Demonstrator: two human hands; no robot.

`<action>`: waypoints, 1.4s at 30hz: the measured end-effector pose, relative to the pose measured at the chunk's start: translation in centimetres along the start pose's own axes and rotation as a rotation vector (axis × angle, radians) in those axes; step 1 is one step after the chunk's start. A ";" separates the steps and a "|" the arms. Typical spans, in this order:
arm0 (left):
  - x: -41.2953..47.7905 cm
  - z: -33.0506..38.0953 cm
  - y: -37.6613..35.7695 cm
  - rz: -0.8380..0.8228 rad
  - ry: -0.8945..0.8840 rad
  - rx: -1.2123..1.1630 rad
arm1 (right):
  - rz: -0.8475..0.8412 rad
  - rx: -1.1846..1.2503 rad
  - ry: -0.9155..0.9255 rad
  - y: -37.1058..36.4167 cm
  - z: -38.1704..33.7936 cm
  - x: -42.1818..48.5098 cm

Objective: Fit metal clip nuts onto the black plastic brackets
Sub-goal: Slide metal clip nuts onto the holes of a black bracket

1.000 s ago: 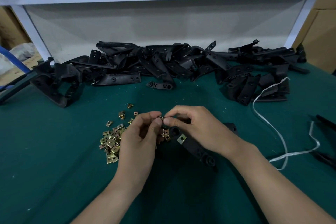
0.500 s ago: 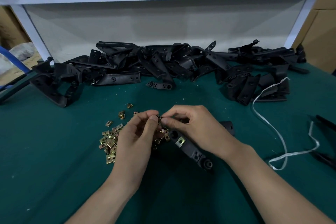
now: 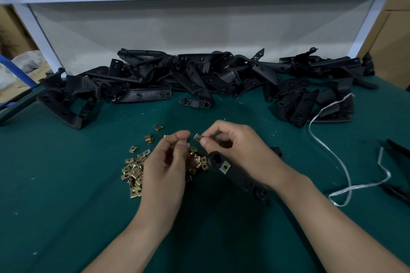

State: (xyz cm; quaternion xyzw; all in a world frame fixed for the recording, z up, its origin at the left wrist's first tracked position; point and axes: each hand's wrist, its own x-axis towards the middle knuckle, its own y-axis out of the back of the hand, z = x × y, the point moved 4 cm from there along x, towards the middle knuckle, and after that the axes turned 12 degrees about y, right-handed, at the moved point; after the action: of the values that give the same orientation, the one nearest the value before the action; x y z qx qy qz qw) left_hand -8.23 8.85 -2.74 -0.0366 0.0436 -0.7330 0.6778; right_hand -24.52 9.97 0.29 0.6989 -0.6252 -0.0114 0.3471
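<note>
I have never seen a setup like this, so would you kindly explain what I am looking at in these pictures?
No machine here: a person works with two bare hands, and one camera worn on the head looks forward and down at them. On the green table lie a heap of black plastic brackets, a pile of brass-coloured clip nuts and a white strap. The right hand pinches one clip nut between thumb and forefinger. The left hand hovers beside it, fingers curled; whether it holds anything is hidden. Under the right hand lies one bracket with a nut already clipped on.
</note>
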 end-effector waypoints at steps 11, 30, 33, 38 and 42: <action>-0.3 0.3 -0.4 -0.101 0.008 -0.080 | 0.071 -0.500 -0.125 1.6 1.4 -0.7; -0.6 0.4 -0.9 -0.178 0.069 -0.113 | 0.159 -0.566 -0.254 2.3 2.2 -1.0; -0.5 0.3 -0.9 -0.186 0.090 -0.126 | 0.159 -0.569 -0.258 2.2 2.1 -1.0; -0.4 0.3 -1.0 -0.203 0.122 -0.149 | 0.160 -0.575 -0.266 2.2 2.1 -1.0; -0.4 0.5 -0.9 -0.183 0.135 -0.163 | 0.157 -0.562 -0.282 2.2 2.0 -1.0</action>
State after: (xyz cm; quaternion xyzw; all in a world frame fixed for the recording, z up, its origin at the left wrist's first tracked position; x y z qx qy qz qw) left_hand -9.07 9.36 -2.15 -0.0458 0.1450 -0.7867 0.5983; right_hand -27.53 9.94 -0.61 0.5169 -0.6916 -0.2536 0.4361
